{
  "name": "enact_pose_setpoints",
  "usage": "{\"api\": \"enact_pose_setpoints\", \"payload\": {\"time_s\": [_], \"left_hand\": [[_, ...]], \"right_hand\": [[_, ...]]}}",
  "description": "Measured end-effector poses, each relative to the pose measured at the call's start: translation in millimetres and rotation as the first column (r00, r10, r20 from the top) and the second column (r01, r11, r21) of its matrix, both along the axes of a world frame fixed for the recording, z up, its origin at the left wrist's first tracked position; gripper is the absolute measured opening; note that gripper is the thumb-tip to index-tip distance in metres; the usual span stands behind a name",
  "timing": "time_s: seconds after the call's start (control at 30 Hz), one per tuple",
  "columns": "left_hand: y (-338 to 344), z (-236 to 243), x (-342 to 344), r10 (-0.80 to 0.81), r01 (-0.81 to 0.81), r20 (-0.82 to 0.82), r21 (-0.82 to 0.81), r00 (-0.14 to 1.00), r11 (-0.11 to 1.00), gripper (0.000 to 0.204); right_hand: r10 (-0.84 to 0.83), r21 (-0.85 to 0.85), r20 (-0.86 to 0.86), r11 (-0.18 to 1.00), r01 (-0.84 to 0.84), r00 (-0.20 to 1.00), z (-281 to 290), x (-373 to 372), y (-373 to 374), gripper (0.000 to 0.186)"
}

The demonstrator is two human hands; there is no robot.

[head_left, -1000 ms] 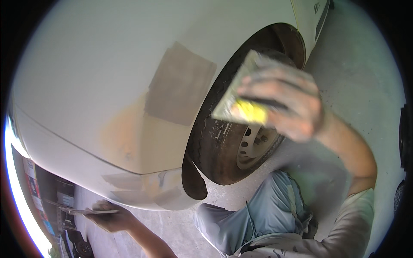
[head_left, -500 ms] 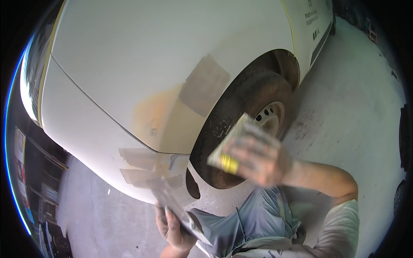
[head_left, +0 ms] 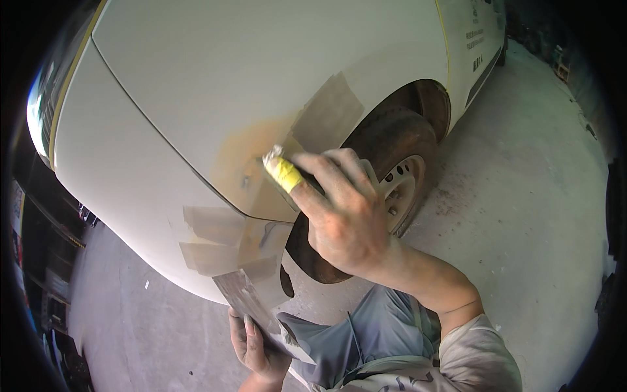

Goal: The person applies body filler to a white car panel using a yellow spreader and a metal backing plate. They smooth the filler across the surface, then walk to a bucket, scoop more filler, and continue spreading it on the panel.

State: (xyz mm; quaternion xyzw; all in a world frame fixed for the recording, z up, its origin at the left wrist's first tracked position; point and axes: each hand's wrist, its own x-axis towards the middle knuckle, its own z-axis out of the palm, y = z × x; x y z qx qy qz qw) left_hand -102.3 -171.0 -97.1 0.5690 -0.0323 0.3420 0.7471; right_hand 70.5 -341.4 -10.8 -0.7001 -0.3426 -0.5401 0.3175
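My left hand (head_left: 253, 349) grips the lower end of a flat, greyish putty board (head_left: 247, 297), with pale paste smeared along it. It is held low, beside the vehicle's lower corner. My right hand (head_left: 349, 225) is at the white body panel (head_left: 261, 72), closed on a flat putty spreader (head_left: 370, 172) that is mostly hidden behind the fingers. Yellow tape (head_left: 285, 174) wraps one fingertip, with whitish paste at its end. Beside that fingertip lies a sanded, tan-orange area (head_left: 236, 153). A grey-brown putty patch (head_left: 328, 112) sits above the hand, near the wheel arch.
The tyre (head_left: 398, 134) and its steel rim (head_left: 406, 189) stand right behind my right hand. More putty patches (head_left: 212, 224) cover the lower bumper corner. Grey concrete floor (head_left: 150, 320) lies on both sides. My bent knees (head_left: 385, 326) are below.
My right hand has moved left and up from in front of the tyre to the panel, turning so the spreader is now mostly hidden. My left hand with the board has barely shifted.
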Motion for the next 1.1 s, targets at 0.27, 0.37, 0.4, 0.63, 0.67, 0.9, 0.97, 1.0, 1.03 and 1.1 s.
{"api": "enact_pose_setpoints", "payload": {"time_s": [0.27,0.37,0.4,0.63,0.67,0.9,0.97,1.0,1.03,1.1], "left_hand": [[1,15,4,-0.141,0.141,-0.026,-0.017,0.990,0.990,0.055],[9,24,4,-0.031,0.015,0.097,0.154,0.995,0.988,0.051],[8,26,4,0.028,-0.056,0.119,0.236,0.992,0.970,0.050],[-1,38,2,0.138,-0.277,0.257,0.646,0.956,0.712,0.047],[-1,38,2,0.166,-0.270,0.221,0.636,0.961,0.723,0.046],[9,28,-9,0.357,-0.453,0.401,0.176,0.844,0.874,0.042],[7,23,-9,0.213,-0.343,0.427,0.255,0.879,0.904,0.040],[4,21,-8,0.222,-0.345,0.343,0.353,0.913,0.870,0.040],[1,19,-9,0.154,-0.218,0.200,0.352,0.967,0.910,0.040],[-4,17,-11,-0.127,0.128,-0.097,0.005,0.987,0.992,0.043]], "right_hand": [[0.590,-0.151,-0.145,0.780,-0.607,0.794,-44,-58,-25,0.032],[0.487,0.006,-0.289,0.862,-0.508,0.824,-38,-55,-35,0.037],[0.457,-0.145,-0.240,0.856,-0.497,0.857,-31,-54,-43,0.036],[0.348,-0.555,-0.170,0.739,-0.381,0.922,2,-70,-41,0.020],[0.389,-0.541,-0.208,0.719,-0.437,0.897,-4,-74,-35,0.018],[0.445,-0.549,-0.287,0.649,-0.527,0.848,-47,-91,-38,0.027],[0.512,-0.328,-0.281,0.744,-0.583,0.812,-51,-99,-41,0.028],[0.565,-0.362,-0.226,0.708,-0.607,0.794,-52,-103,-40,0.036],[0.644,-0.363,-0.235,0.637,-0.680,0.728,-53,-109,-36,0.039],[0.715,-0.549,-0.160,0.508,-0.663,0.680,-56,-117,-28,0.039]]}}
